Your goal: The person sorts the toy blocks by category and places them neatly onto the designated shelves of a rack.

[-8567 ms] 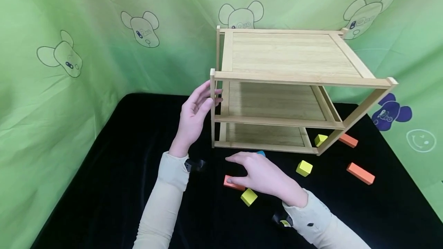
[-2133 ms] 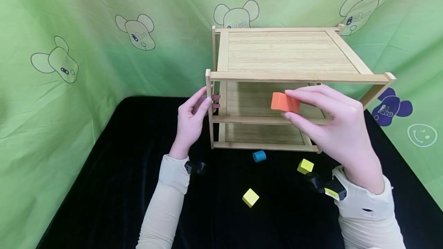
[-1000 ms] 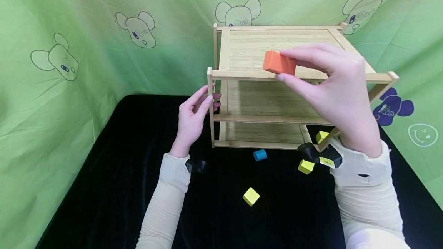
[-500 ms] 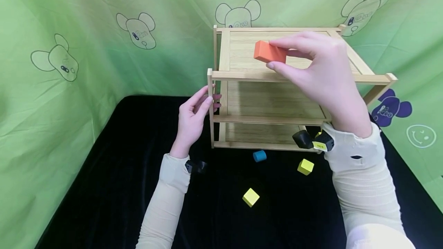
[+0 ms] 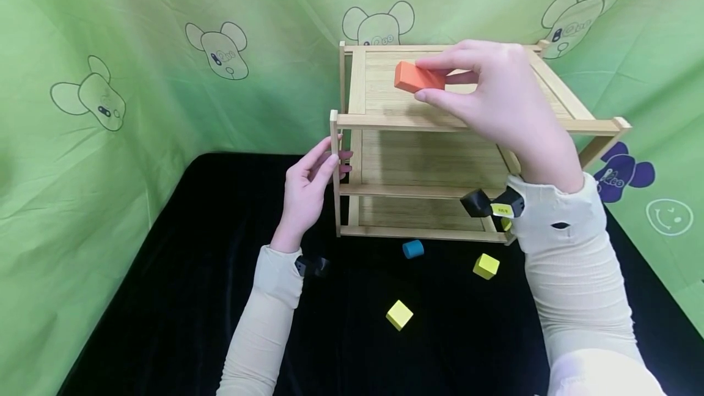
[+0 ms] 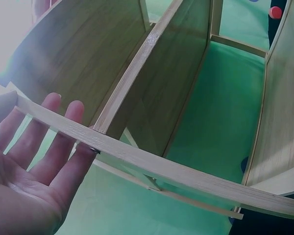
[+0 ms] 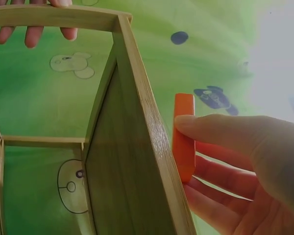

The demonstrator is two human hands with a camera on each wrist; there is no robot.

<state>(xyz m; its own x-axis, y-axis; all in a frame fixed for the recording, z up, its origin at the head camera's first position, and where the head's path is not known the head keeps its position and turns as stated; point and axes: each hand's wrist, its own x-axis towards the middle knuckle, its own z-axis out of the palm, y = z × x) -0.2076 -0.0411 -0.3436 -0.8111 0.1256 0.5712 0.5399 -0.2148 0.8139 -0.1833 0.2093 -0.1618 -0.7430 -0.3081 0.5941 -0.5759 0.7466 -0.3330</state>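
Observation:
My right hand (image 5: 497, 93) pinches an orange rectangular block (image 5: 412, 77) between thumb and fingers, above the top board of a three-tier wooden shelf (image 5: 440, 122). In the right wrist view the block (image 7: 184, 137) stands beside the front rail of that board; whether it touches cannot be told. At the shelf's front left post my left hand (image 5: 305, 191) holds on, thumb in front and fingers passing behind. The left wrist view shows those fingers (image 6: 63, 142) around the post (image 6: 137, 152).
On the black cloth (image 5: 247, 322) before the shelf lie a blue cylinder (image 5: 413, 249), a yellow cube (image 5: 486, 266) and another yellow cube (image 5: 399, 315). A further yellow block (image 5: 506, 223) is partly hidden behind the right wrist. Green printed fabric (image 5: 137, 29) hangs around.
Earlier my right hand was over the cloth near the orange block; it then picked it up, raised it and carried it left over the top board. My left hand stays at the post.

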